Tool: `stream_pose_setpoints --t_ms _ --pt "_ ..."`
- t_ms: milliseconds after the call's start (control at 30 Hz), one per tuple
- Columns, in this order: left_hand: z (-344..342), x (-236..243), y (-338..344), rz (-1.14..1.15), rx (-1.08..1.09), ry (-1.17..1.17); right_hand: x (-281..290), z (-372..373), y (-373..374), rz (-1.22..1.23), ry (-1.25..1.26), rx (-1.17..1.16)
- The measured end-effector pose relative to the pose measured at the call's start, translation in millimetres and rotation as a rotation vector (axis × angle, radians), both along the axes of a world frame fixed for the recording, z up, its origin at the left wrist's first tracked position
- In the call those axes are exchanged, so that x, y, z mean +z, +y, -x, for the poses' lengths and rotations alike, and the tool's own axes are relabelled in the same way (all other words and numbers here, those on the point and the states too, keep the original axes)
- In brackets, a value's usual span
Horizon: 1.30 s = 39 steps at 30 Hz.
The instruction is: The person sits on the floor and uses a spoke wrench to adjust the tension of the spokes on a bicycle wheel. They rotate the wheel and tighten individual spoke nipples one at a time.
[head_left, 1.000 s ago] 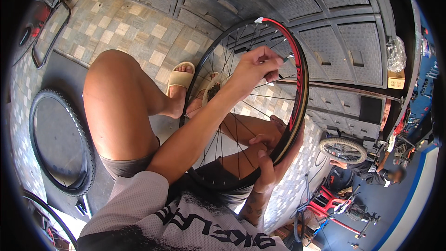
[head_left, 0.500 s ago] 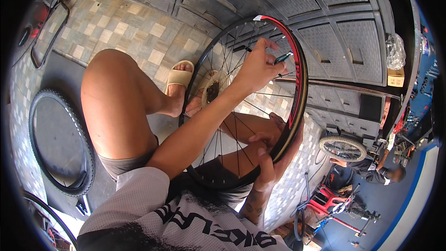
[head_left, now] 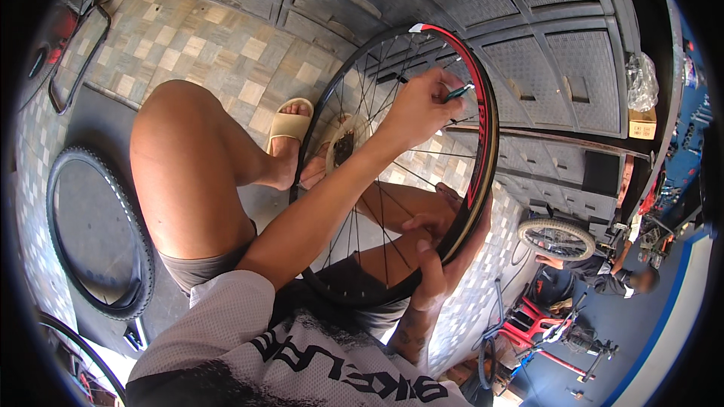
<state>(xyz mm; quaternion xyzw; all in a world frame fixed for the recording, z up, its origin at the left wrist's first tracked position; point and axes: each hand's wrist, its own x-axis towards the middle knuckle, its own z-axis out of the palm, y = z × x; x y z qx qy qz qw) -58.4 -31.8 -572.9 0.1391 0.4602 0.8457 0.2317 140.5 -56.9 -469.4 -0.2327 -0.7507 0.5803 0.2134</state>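
My left hand (head_left: 426, 105), its fingers closed on a small dark green tool (head_left: 458, 93), is at the inner edge of the red-and-black rim at upper right, where the tool's silver tip meets it. The spoked bicycle wheel (head_left: 477, 173) stands tilted in front of me, over my legs, with no tyre visible on it. My right hand (head_left: 437, 267) grips the rim at the lower right, thumb on the near side. The hub and pale disc (head_left: 345, 143) sit behind my left forearm, partly hidden.
A loose tyre (head_left: 139, 271) lies on a dark mat at left. Grey drawers (head_left: 513, 87) line the wall ahead. A co-worker (head_left: 611, 275) is beside another bike wheel (head_left: 556, 241) at right, near a red stool (head_left: 528, 320). A fan (head_left: 56, 38) stands upper left.
My left hand has risen slightly and turned, and more of the green tool shows beside the rim. My right hand stays on the rim; the wheel has barely shifted.
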Motion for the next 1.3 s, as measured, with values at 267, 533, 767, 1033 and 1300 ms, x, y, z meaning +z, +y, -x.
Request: stream_pose_setpoints --t_ms 267,533,767,1033,1300 --pt "-6.0 -12.1 -10.4 -0.283 0.027 -0.105 -2.9 -6.3 0.6 -0.066 -0.061 -0.067" --pt "19.4 -9.5 -22.6 0.544 0.664 0.925 -15.8 -44.2 -39.5 -0.016 -0.076 -0.126" --pt "22.8 -37.1 -48.0 0.469 0.537 0.340 40.5 6.1 -1.8 0.153 -0.080 0.003" --pt "28.2 -25.9 -72.3 0.061 0.064 -0.223 30.8 57.4 46.6 0.263 -0.086 0.141" --pt "15.2 -17.5 -2.8 0.063 0.075 0.040 27.3 60.6 64.9 0.271 -0.069 0.144"
